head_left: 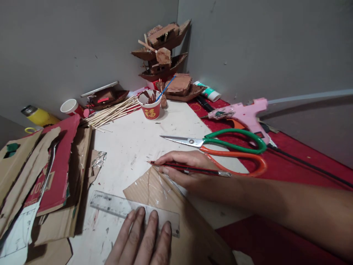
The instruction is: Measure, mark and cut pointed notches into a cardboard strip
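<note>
My left hand [145, 237] lies with fingers spread and pressed on a clear plastic ruler [110, 204]. Beneath the ruler is a piece of brown cardboard [190, 235] with shiny clear tape near its top corner. My right hand [190, 165] pinches a dark red and black pencil [176, 166], its tip pointing left just beyond the cardboard's top corner. Right above that hand rest scissors [193, 141] with one green and one orange handle, blades pointing left. A white board [121, 140] lies under the work.
Cardboard scraps [63, 165] are piled at the left. Behind stand a red paper cup [151, 110] with brown paint, thin wooden sticks [113, 111] and brown model boats [165, 55]. A pink glue gun [245, 116] with a black cord lies on red cloth [292, 147]; grey walls close off the back.
</note>
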A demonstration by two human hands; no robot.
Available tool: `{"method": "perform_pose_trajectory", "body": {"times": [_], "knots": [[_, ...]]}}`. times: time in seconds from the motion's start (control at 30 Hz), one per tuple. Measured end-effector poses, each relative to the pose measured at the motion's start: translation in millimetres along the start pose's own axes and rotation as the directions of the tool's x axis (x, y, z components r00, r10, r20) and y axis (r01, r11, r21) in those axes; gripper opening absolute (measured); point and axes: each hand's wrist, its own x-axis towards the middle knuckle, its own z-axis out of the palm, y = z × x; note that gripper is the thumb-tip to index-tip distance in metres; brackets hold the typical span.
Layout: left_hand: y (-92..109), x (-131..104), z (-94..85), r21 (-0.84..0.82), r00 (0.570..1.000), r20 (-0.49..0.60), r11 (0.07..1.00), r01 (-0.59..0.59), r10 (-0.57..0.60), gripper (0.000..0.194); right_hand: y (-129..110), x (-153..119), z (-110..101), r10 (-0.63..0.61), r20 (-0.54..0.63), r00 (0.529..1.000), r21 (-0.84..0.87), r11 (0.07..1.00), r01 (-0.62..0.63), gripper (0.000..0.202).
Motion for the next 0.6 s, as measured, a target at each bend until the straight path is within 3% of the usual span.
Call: {"method": "perform_pose_trajectory", "body": {"times": [0.27,0.4,0.5,0.6], "knots": [[-18.9,0.1,1.7,-0.013,0.986,0.112,0.993,-0.119,0.119,0.044,-2.6,-0.2,-1.0,0.005,0.041,0.999,-0.023,1.000,-0.004,0.023],[-36.1,-3.4,0.6,-0.181,0.994,0.056,0.980,-0.083,0.094,0.043,-0.6,-0.9,-1.3,0.017,0.066,0.998,-0.018,1.000,-0.016,0.023],[-46.2,-4.6,2.1,-0.348,0.991,0.029,0.928,0.133,-0.131,0.051,1.3,-0.9,-1.1,0.033,0.068,0.997,-0.013,0.999,-0.032,0.023],[-48.8,-0.6,6.8,-0.304,0.907,0.094,0.856,0.419,-0.411,0.059,1.6,-0.7,-1.4,0.042,0.069,0.997,-0.012,0.999,-0.041,0.022]]}}
